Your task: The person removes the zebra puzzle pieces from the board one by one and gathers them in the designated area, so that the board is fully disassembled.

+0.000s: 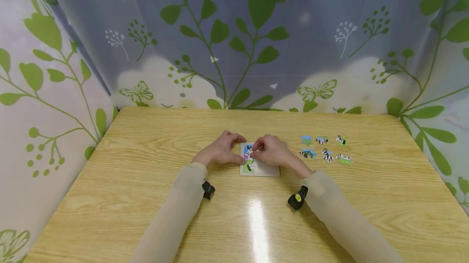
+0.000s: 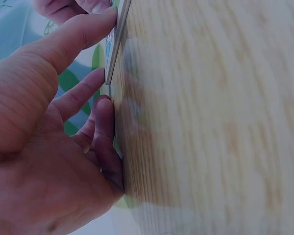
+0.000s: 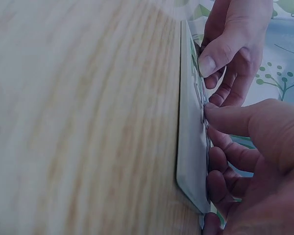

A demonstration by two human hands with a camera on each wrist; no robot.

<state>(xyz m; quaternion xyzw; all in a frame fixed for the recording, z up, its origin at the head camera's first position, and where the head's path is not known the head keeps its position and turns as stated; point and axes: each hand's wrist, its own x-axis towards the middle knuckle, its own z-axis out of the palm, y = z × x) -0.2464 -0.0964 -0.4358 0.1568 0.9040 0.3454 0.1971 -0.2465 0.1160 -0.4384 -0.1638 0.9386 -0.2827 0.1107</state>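
Observation:
A small, pale puzzle board [image 1: 266,170] lies flat on the table in front of the person. Joined picture pieces [image 1: 249,166] showing a black-and-white cow cover its left part; the right part is bare. At the board's left edge, the left hand [image 1: 221,149] touches it with the thumb and a fingertip spread apart. Over the pieces, the right hand [image 1: 272,151] pinches a small puzzle piece between thumb and index finger, largely hidden by those fingers. In the right wrist view, the right thumb [image 3: 232,119] is close against the board's surface [image 3: 192,161].
Several loose puzzle pieces [image 1: 326,156] lie in two rows to the right of the board. The wooden table [image 1: 146,141] meets a leaf-patterned curtain [image 1: 234,51] at the back. Both wrists carry small black cameras [image 1: 209,190].

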